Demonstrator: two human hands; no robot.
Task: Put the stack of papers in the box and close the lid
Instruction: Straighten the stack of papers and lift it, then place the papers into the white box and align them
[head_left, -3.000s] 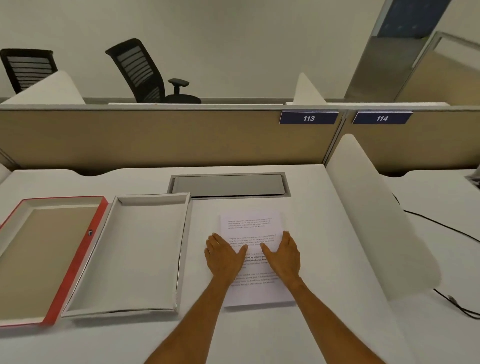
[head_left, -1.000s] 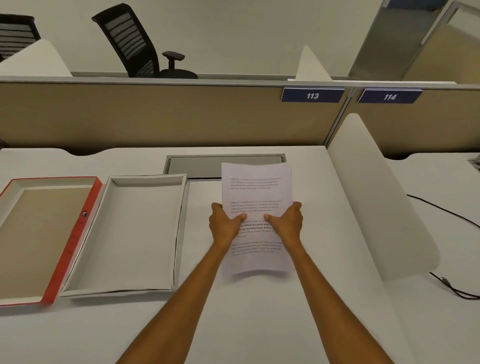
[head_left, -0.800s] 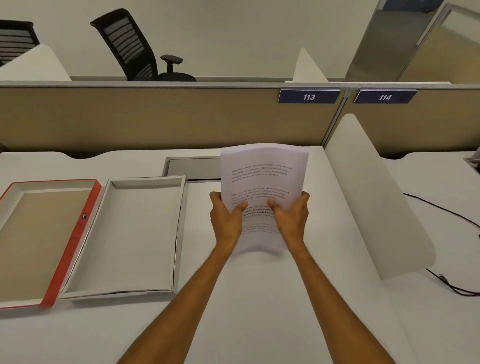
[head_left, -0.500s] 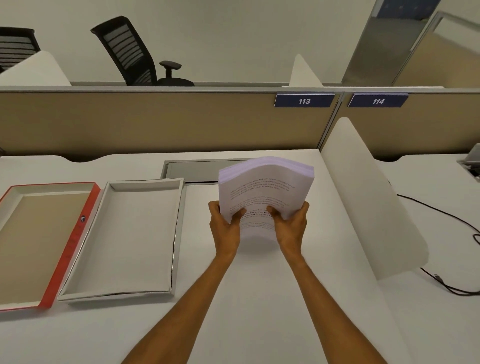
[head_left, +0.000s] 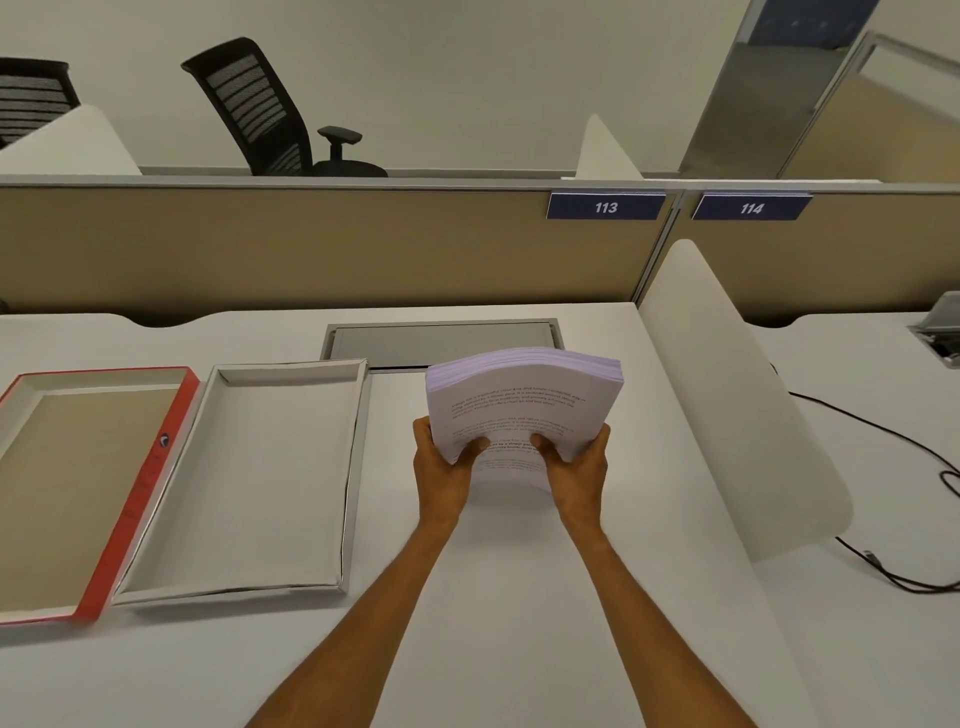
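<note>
Here, my left hand (head_left: 440, 470) and right hand (head_left: 577, 470) clamp the stack of papers (head_left: 522, 402), its print too small to read; partition signs (head_left: 605, 207) say 113 and 114.

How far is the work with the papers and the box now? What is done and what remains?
Done: the stack of papers is off the desk, gripped at its near edge by the left hand and the right hand. In hand: carrying it, tilted upward, to the right of the box. Left: the white tray of the box holds nothing yet, and the red-edged lid lies open beside it, to be closed.
</note>
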